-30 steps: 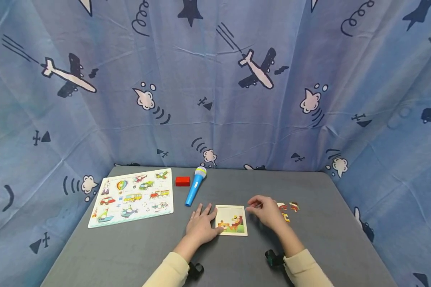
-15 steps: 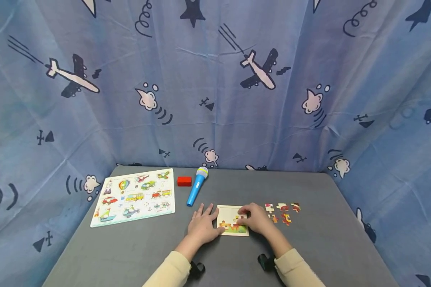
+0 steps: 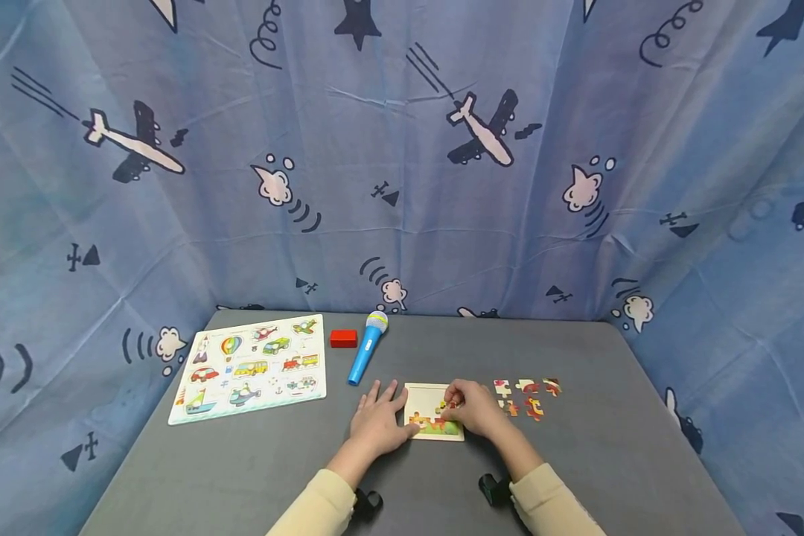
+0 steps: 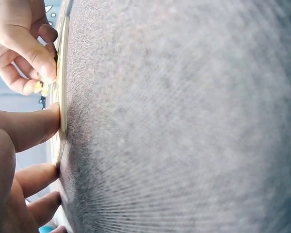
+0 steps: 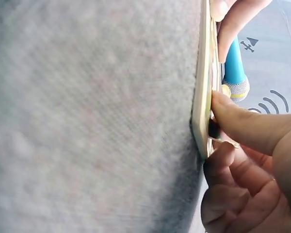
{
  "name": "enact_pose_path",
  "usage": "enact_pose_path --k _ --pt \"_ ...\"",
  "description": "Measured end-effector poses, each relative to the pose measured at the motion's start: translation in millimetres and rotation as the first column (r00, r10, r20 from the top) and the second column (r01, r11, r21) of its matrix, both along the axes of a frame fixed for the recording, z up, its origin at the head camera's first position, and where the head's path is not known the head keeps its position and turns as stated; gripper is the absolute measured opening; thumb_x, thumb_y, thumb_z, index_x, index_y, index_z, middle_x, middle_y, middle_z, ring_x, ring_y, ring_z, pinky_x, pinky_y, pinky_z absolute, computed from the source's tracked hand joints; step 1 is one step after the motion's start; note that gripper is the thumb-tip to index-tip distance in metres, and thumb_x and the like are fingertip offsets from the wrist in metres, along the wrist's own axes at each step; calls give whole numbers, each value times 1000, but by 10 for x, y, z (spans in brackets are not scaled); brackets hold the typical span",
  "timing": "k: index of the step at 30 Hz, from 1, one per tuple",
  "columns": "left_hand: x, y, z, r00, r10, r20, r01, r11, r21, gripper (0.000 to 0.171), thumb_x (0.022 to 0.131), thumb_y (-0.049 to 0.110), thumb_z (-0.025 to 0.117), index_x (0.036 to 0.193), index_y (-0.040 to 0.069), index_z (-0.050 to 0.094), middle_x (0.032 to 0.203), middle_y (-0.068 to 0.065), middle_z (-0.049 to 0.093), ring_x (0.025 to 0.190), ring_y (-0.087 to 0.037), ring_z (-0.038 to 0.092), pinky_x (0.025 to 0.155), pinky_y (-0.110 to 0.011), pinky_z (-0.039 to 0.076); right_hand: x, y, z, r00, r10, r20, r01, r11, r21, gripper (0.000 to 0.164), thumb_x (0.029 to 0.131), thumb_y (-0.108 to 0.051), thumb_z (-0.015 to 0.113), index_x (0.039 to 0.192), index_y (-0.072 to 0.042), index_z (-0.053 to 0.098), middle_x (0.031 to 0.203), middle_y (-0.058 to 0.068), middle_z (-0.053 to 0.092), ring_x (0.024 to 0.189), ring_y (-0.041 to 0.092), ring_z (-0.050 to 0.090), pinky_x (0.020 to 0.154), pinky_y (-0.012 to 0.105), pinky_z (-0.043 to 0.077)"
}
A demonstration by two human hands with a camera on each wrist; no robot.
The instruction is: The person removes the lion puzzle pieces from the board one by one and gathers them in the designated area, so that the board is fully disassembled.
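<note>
A small square puzzle tray lies on the grey table, its lower part filled with picture pieces. My left hand rests flat beside it, fingers straight, with the thumb against the tray's left edge. Over the tray's right side, my right hand has curled fingers and pinches a small puzzle piece down onto the tray. The piece is mostly hidden by the fingers. Several loose puzzle pieces lie just right of that hand.
A vehicle peg-puzzle board lies at the left of the table. A red block and a blue toy microphone sit behind the tray. Blue airplane-print cloth walls the table on three sides.
My right hand moved left from the loose pieces onto the tray, bringing a piece with it. The left hand stayed beside the tray.
</note>
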State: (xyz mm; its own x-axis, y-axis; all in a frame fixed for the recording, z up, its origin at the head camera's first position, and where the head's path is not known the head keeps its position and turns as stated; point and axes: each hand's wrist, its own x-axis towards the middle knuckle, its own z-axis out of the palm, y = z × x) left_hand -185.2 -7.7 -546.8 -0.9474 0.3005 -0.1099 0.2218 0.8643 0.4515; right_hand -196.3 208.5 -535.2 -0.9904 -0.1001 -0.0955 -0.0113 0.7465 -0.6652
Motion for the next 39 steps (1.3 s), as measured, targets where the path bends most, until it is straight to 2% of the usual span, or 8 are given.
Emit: enact_pose_path --k 7,12,17,20,26,28,33,39 --pt "-5 0 -33 1000 -5 -10 5 1000 -3 74 87 53 72 150 20 52 162 -7 38 154 -38 21 122 -56 24 6 24 -31 997 45 -60 -43 999 29 24 76 -17 89 74 -18 65 66 -5 53 61 12 46 57 26 36" --pt "-11 -3 -43 1000 -6 -8 6 1000 -2 74 87 53 72 150 19 52 162 -7 38 154 -38 21 122 -56 24 21 65 -9 997 51 -53 -51 999 7 22 80 -19 86 76 -18 65 65 -6 53 60 12 46 57 26 36" --pt "-14 -5 -29 1000 -4 -7 4 1000 0 74 86 53 73 150 20 52 162 -6 39 154 -38 21 122 -56 24 33 154 13 999 -27 -47 22 994 -111 12 84 -19 83 87 -14 72 69 -2 55 63 14 46 58 28 37" --pt "-10 -4 -22 1000 -6 -9 6 1000 -5 75 86 52 73 150 19 52 162 -6 39 154 -38 22 122 -56 24 41 259 21 996 -56 -62 46 986 -158 13 87 -19 80 97 -11 76 71 0 57 63 14 47 56 27 38" --pt "-3 -23 10 999 -41 -2 41 999 -20 78 84 50 73 151 18 50 162 -7 38 154 -38 22 122 -56 24 96 570 92 996 -45 -77 34 990 -138 24 96 -15 69 117 -3 72 78 1 64 64 13 52 56 26 43" --pt "-5 -31 21 998 -62 15 62 998 -15 80 83 51 73 152 18 48 163 -7 36 154 -38 21 122 -56 24 145 702 135 995 -68 -68 58 988 -143 29 96 -15 70 120 1 69 79 3 66 66 15 56 58 26 44" --pt "-12 -54 31 993 -105 52 106 994 -18 86 83 54 72 155 19 42 166 -5 31 155 -37 16 123 -55 21 292 1013 233 981 -192 -39 185 974 -135 33 92 -21 75 112 3 64 79 6 72 69 17 63 59 28 47" --pt "-14 -96 38 992 -109 60 111 994 -26 87 83 54 71 156 19 41 166 -5 29 156 -37 15 124 -55 20 389 1340 229 963 -269 -27 266 961 -83 38 93 -28 74 112 4 68 80 6 72 67 13 59 57 28 46"
